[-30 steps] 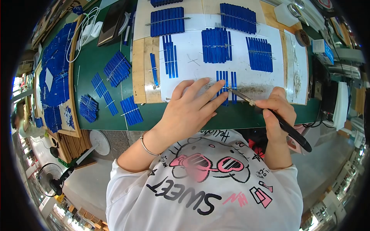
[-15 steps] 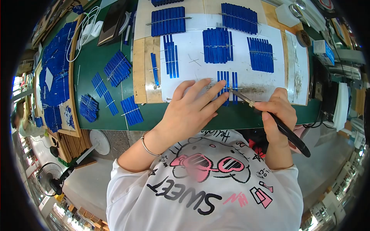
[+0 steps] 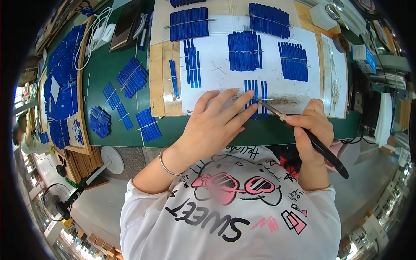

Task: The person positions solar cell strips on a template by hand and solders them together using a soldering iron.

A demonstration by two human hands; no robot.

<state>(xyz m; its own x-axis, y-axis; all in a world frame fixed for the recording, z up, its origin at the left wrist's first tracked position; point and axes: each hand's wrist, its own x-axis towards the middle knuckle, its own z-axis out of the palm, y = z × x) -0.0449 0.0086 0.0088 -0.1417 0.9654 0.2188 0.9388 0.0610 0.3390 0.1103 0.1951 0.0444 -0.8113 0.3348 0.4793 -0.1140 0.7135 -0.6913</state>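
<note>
My left hand [image 3: 219, 116] lies palm down with its fingers stretched and apart. Its fingertips rest on a small row of narrow blue strips [image 3: 246, 86] at the front of the white sheet [image 3: 208, 52]. In my right hand [image 3: 313, 125] is a soldering iron [image 3: 314, 141], held by its black handle. The iron's metal tip points left and meets the row of strips beside my left fingertips. A thin wire seems to cross the strips there. Part of the row is hidden under my fingers.
Several bundles of blue strips joined by wires, such as this bundle [image 3: 245, 51], lie on the board. More bundles [image 3: 132, 77] lie on the green mat [image 3: 167, 130]. A wooden tray [image 3: 80, 93] of blue strips stands left. A white bottle [image 3: 323, 16] stands back right.
The soldering iron has tilted very slightly, its handle end a little lower. My left hand and the strips look unmoved.
</note>
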